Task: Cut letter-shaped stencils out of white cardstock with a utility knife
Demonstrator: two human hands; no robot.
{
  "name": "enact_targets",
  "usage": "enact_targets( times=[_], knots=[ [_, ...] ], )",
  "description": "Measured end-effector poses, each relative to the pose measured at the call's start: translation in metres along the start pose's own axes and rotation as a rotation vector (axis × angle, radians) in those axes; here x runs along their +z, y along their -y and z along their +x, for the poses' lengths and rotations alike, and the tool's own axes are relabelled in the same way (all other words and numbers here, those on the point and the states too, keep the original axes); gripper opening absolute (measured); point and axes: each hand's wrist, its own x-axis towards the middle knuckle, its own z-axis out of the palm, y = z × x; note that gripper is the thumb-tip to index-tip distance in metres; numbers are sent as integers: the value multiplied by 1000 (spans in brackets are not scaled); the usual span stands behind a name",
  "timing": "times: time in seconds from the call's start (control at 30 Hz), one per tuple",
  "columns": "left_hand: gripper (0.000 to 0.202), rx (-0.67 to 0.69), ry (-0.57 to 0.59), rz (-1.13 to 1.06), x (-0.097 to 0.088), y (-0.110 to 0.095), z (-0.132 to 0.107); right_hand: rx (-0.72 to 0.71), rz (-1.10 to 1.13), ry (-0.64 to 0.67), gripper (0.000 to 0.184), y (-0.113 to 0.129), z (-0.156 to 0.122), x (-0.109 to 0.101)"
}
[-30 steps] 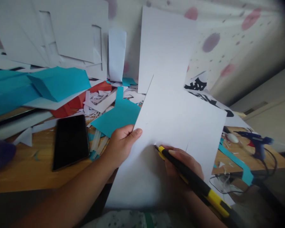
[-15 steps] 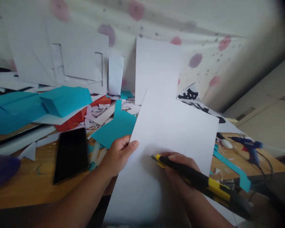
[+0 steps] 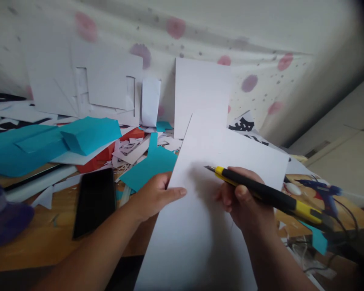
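A large white board (image 3: 182, 234) stretches from the bottom of the view up toward the back of the table. My left hand (image 3: 157, 196) grips its left edge, thumb on top and fingers hidden underneath. In my right hand (image 3: 245, 198) is a black and yellow utility knife (image 3: 267, 194). Its short blade points left over the board, and a shadow lies below it; whether the tip touches the surface I cannot tell. A faint line shows on the board near my right wrist.
Left of the board lie a black phone (image 3: 94, 202), a teal cut piece (image 3: 151, 163) and teal folded paper (image 3: 91, 133) beside scraps. A blue glue gun (image 3: 324, 192) with a cable is at right. Another white panel (image 3: 202, 93) leans at the back. A purple object (image 3: 9, 214) sits at far left.
My right hand with the knife has risen off its lower spot and shifted up and right, the blade now pointing farther up the board. My left hand stays on the edge; the view has tilted slightly.
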Motion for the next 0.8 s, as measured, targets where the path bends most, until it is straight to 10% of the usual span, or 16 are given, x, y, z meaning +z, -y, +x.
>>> enact_targets(
  times=[0.8],
  knots=[
    [18,6,-41,146,9,3,-1,51,-589,23,27,9,-14,17]
  ],
)
